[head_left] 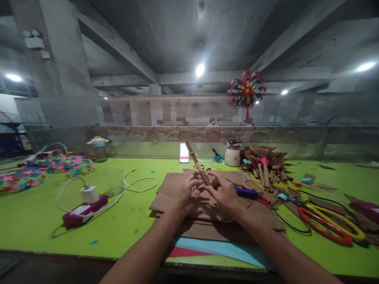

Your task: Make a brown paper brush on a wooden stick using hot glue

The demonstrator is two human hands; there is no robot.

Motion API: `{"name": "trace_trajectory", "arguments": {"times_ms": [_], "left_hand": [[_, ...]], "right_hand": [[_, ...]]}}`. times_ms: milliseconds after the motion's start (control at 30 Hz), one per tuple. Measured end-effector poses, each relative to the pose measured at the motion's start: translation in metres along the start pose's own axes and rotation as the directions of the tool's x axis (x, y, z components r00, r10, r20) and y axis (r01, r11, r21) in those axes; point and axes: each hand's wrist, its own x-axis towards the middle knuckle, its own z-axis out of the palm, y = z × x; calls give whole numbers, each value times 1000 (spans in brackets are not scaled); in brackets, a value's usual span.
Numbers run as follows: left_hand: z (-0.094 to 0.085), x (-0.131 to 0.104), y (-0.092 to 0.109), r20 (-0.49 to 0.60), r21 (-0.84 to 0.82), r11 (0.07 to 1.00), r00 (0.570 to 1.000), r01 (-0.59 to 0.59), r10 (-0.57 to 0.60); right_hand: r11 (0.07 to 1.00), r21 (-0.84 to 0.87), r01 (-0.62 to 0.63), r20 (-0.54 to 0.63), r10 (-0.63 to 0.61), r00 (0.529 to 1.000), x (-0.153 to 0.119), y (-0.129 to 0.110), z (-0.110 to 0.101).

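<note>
A thin rolled stick of brown paper (pixel 199 165) with a yellow band near its upper part is held slanted, its top leaning left. My left hand (pixel 191 191) grips its lower part from the left, fingers curled. My right hand (pixel 223 192) pinches the stick's lower end between thumb and fingers. A thin yellowish string hangs below my right hand. Under both hands lie stacked sheets of brown paper (pixel 171 189), with light blue paper (pixel 213 246) and red paper (pixel 189 251) beneath them at the front.
A blue-handled tool (pixel 245 192) lies right of my right hand. Further right are large scissors (pixel 324 227) and rolled brown paper pieces (pixel 265 173). At left sit a purple power strip (pixel 84 211), a white cable (pixel 142 178) and a clear cup (pixel 113 182). A jar (pixel 232 154) stands behind.
</note>
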Motion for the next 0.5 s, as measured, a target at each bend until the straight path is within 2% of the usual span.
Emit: {"name": "trace_trajectory", "arguments": {"times_ms": [133,200,267,333,433,500], "left_hand": [[2,2,7,-55,-8,999,998,-37,36],[-2,5,10,-184,-21,997,981,-71,66],[-9,9,14,-373,-19,993,922,-117,102],[-20,14,22,-525,1,983,837,-182,155],[-37,18,39,-646,53,956,720,-290,254],[-45,16,55,-687,82,944,668,-320,286]], "right_hand": [[990,-103,97,7,-97,995,-3,2,2],[968,-193,162,-7,-167,986,-4,4,2],[929,-299,217,1,-227,974,-5,5,1],[882,-401,247,42,-251,967,-6,4,-1],[824,-507,252,101,-234,967,-6,2,-4],[794,-548,263,138,-224,965,-6,1,-6]]}}
